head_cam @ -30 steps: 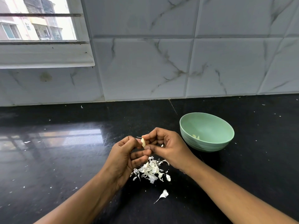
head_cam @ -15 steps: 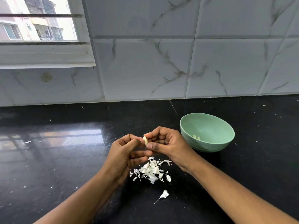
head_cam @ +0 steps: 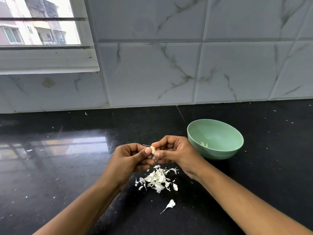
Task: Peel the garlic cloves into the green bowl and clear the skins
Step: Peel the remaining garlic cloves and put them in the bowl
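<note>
Garlic clove (head_cam: 153, 149) is pinched between both hands above the black counter (head_cam: 67, 167), just left of the green bowl (head_cam: 218, 153). It is held by the left hand (head_cam: 128, 161) with the thumb pressed against its near side and the other fingers curled beneath. It is gripped from the other side by the right hand (head_cam: 176, 153), thumb and curled fingers closed on it. A thin wisp of skin is seen sticking out to the left from the top of the clove. A pile of skins (head_cam: 157, 178) is spread on the counter directly below the hands, and one loose skin (head_cam: 170, 204) lies apart, nearer the camera. Pale peeled pieces (head_cam: 204, 144) are seen inside the bowl. Small white flecks are scattered over the counter.
</note>
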### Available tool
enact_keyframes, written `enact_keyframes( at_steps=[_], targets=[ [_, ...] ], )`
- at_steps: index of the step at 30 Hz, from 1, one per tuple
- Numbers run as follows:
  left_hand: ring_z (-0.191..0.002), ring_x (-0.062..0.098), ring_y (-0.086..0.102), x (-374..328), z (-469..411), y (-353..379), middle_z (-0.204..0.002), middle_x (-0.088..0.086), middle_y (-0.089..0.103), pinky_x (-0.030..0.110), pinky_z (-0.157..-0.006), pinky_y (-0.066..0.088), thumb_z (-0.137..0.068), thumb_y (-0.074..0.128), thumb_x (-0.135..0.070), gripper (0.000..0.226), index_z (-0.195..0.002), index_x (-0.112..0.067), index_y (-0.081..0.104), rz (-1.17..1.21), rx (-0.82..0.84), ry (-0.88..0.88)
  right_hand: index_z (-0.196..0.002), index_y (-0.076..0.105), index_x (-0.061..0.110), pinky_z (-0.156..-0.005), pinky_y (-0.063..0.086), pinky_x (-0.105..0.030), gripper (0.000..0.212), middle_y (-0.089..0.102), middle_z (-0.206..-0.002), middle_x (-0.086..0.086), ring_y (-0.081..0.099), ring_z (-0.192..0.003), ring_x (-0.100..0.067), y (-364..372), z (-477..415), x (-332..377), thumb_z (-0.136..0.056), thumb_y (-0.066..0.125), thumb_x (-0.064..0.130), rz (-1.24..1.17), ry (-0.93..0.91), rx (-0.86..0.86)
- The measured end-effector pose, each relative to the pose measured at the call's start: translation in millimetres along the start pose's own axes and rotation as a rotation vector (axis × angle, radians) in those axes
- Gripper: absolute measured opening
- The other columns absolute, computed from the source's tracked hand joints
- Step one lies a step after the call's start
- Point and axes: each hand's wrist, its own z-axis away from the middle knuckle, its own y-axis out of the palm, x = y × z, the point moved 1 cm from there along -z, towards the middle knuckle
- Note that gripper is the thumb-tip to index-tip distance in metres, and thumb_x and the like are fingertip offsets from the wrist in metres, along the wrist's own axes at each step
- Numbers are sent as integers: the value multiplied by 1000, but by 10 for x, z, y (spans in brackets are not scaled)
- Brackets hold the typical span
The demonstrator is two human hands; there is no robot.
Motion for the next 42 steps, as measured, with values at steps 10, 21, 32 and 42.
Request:
enact_keyframes(
  at_steps=[10,21,32,42],
  targets=[
    [-60,26,69,48,-4,-19,-69,5,68,43,-62,59,-86,67,-11,8,-83,-17,64,-468,-39,274,-91,69,-1,-60,58,-22,14,71,-75,-12,65,-60,-11,-12,1,76,-79,63,-4,-238,168,21],
    [-70,1,65,-39,19,-88,-80,-14,69,7,-58,45,-73,79,-22,9,-82,-23,76,-732,-118,742,-84,70,0,-56,57,-21,6,69,-72,-12,66,-59,-13,-43,14,128,-79,67,1,-152,231,38],
    [-60,21,68,20,-5,-34,-67,14,71,29,-60,58,-70,71,-14,5,-70,-9,73,-58,-115,174,-84,67,-1,-59,57,-20,9,69,-67,-9,67,-59,-11,61,48,75,-78,67,-8,-13,104,10],
    [-54,13,65,32,-31,-21,-67,7,70,23,-50,54,-91,56,-15,14,-102,-14,65,69,-90,-66,-81,72,5,-67,58,-27,13,71,-76,-12,68,-66,-14,26,25,90,-68,73,6,-44,37,-10]
  ],
)
